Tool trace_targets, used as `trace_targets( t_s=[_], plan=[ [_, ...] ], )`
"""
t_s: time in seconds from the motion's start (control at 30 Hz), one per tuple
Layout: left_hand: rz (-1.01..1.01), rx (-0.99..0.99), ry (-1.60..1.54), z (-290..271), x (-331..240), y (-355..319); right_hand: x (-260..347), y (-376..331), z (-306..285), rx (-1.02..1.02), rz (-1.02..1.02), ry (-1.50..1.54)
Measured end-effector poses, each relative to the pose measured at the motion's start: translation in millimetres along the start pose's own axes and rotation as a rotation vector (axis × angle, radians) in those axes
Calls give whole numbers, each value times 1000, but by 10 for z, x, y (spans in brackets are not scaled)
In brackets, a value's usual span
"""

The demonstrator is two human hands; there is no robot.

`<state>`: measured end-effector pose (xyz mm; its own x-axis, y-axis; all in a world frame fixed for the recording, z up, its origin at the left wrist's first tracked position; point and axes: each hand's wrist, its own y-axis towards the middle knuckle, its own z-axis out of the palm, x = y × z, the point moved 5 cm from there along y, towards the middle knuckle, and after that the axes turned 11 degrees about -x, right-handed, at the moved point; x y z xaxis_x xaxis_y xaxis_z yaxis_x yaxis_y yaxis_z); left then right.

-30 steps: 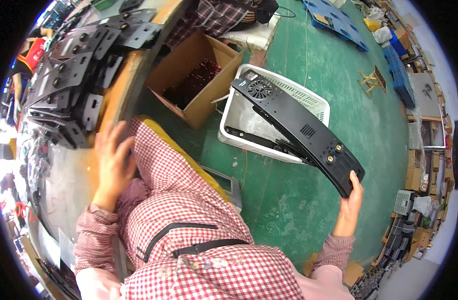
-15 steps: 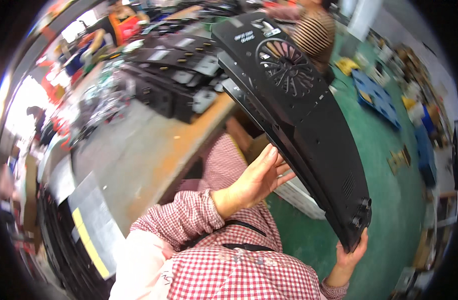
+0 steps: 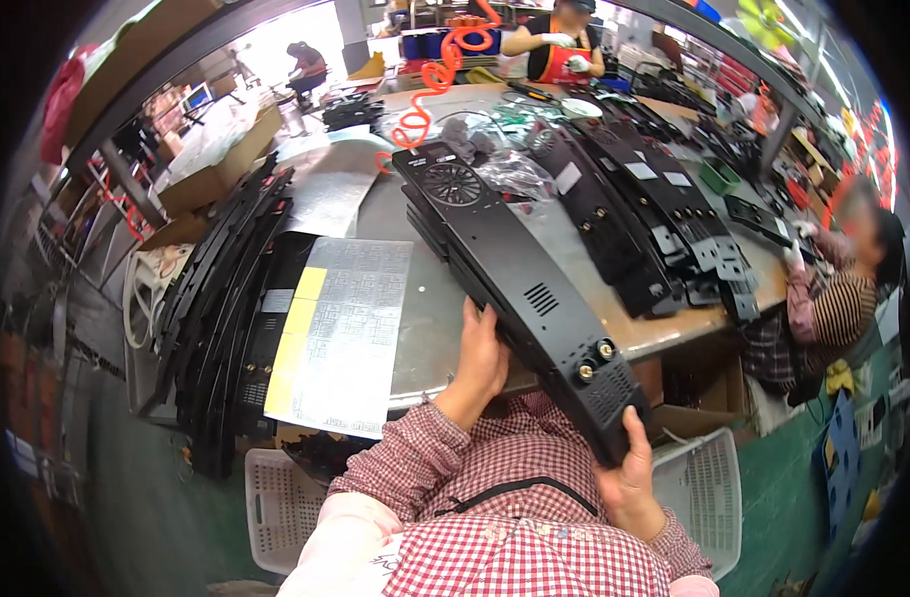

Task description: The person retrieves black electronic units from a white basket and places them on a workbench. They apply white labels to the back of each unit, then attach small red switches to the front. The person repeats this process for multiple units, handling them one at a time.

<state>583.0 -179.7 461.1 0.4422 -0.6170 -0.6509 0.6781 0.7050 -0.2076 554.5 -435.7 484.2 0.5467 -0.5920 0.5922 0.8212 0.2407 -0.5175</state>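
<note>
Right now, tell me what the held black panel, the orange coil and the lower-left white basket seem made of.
The black panel: painted metal or hard plastic, I can't tell; satin black with a soft sheen. The orange coil: probably plastic tubing, smooth and seemingly glossy, judging by its even, bright loops. The white basket: likely moulded plastic, semi-matt, given its slotted wall.

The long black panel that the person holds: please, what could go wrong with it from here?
Neither the left hand nor the right hand is at the far end of the long black panel, so that end might dip and knock the table. It shows close to the orange coiled hose and could perhaps snag it. Two gold-coloured knobs stick out near the right hand and might get scratched if the panel is laid face down.
</note>
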Motion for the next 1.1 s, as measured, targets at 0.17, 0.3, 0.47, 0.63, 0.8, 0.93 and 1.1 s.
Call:
trace_targets(
  t_s=[0.17,0.3,0.47,0.63,0.8,0.93,1.1],
  plan=[
    [-24,-150,28,-390,-268,426,-468,149,411,71,308,2],
    [115,-175,87,-669,-478,653,-739,138,612,72,480,-113],
    [58,-207,94,-585,-737,570,-830,180,652,201,818,-322],
    [13,-172,104,-632,-772,575,-349,243,451,559,900,-1137],
    [67,-248,198,-764,-786,639,94,577,1406,537,-550,-1489],
    [90,-276,297,-513,-850,582,-480,1071,1813,639,-590,-1513],
    [210,-338,570,-699,-879,783,-738,1184,2014,611,-448,-1561]
  ],
)
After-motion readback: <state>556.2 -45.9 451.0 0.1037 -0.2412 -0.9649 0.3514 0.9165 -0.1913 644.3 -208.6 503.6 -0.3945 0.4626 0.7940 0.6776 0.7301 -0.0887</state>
